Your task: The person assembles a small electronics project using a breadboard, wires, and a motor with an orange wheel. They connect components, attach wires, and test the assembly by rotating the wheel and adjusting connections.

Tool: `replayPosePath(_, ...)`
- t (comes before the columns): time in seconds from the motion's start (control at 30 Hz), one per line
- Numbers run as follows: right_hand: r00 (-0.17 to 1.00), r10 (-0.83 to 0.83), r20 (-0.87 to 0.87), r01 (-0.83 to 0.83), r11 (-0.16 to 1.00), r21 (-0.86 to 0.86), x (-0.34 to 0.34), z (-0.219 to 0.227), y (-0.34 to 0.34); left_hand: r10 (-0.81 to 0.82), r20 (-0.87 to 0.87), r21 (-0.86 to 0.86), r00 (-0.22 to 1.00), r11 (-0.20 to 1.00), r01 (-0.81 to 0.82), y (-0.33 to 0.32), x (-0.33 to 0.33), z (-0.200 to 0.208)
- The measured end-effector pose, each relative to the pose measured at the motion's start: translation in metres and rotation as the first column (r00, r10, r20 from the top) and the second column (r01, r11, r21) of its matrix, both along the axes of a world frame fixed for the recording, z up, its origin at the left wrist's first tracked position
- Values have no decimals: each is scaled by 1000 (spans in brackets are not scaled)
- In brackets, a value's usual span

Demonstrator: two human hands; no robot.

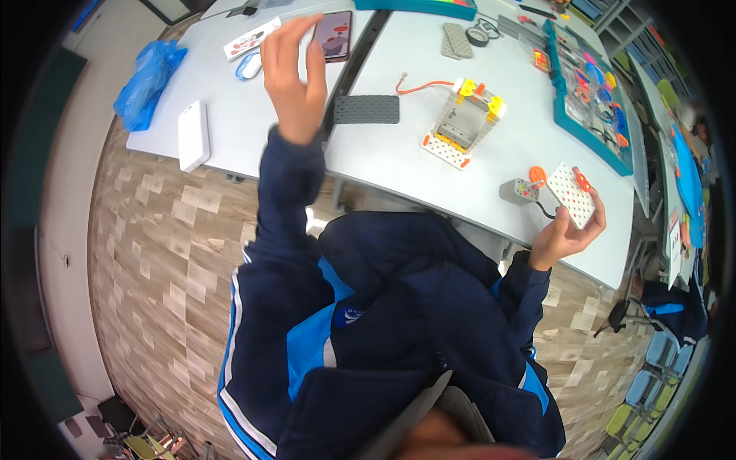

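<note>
Right hand (566, 230) pinches a white perforated plate (573, 195) at the surface's (399, 165) near edge; left hand (295, 77) hovers spread.

From my remote seat I see two pale grey tables (230, 123) pushed side by side, a dark gap running between them. Beneath them the floor (153, 253) is laid in mottled beige and brown wood-look tiles. Light blue and green chairs (652, 368) cluster at the lower right, and even light fills the room.
</note>
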State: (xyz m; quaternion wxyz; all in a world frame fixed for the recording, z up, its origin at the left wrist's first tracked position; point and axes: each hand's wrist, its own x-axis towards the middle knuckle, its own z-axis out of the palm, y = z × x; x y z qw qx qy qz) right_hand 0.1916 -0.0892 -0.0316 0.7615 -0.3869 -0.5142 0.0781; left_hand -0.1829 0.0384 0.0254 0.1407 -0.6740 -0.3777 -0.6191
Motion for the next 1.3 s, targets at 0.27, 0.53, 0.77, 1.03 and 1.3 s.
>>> replayPosePath(0.27, 986, 148, -72, -153, 987, -59, 7, 10, -2, -552, 157, -330, 819, 752, 570, -118, 158, -18)
replayPosePath(0.53, 975, 192, 112, -166, 965, -204, 13, 26, -9, -484, 238, -320, 842, 779, 539, -111, 215, -49)
replayPosePath(0.77, 944, 290, 157, -251, 940, -229, 8, 33, -6, -533, 332, -358, 778, 692, 627, -101, 225, -49)
replayPosePath(1.03, 896, 408, 178, -340, 885, -318, 9, 32, 0, -525, 626, -380, 577, 442, 813, -104, 227, -63)
replayPosePath(1.3, 873, 470, 132, -399, 843, -361, 14, 26, 3, -484, 772, -270, 412, 336, 902, -103, 235, -74)
